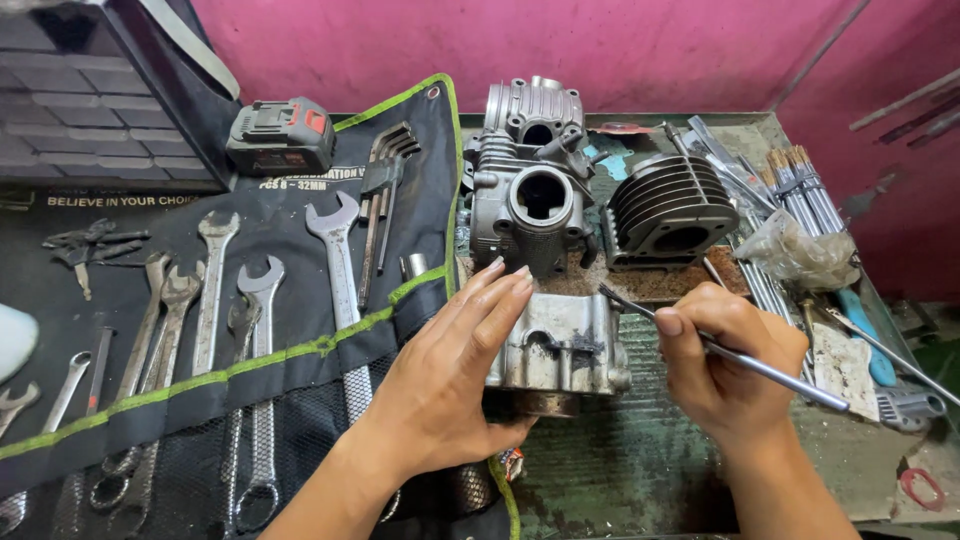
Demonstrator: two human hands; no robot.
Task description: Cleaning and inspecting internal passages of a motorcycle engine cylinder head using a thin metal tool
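- We have the grey metal engine part [562, 345] lying near the middle of the workbench [640, 470], close in front of us, just right of the black tool roll [300, 350] and near of the cylinder head [530, 190].
- Our left hand [455, 375] lies flat over the part's left side, fingers together and stretched out, tips reaching its far top edge; it presses down and pinches nothing.
- Our right hand [715, 360] sits just right of the part, apart from it, closed in a pen-like pinch on a thin metal scraper [735, 352].
- The scraper's long axis runs from near right to far left: its handle end sticks out past our right hand toward the right, and its tip points at the part's far right corner, at or just above that surface; we cannot tell whether it touches.
- So the part lies left of the right hand and under the left one; the left hand is the one on it, the right reaches it only through the tool.
- Far right of the part stands a finned cylinder [665, 210]; spanners [335, 260] lie in the tool roll on the left, and a battery pack [280, 135] rests far left.
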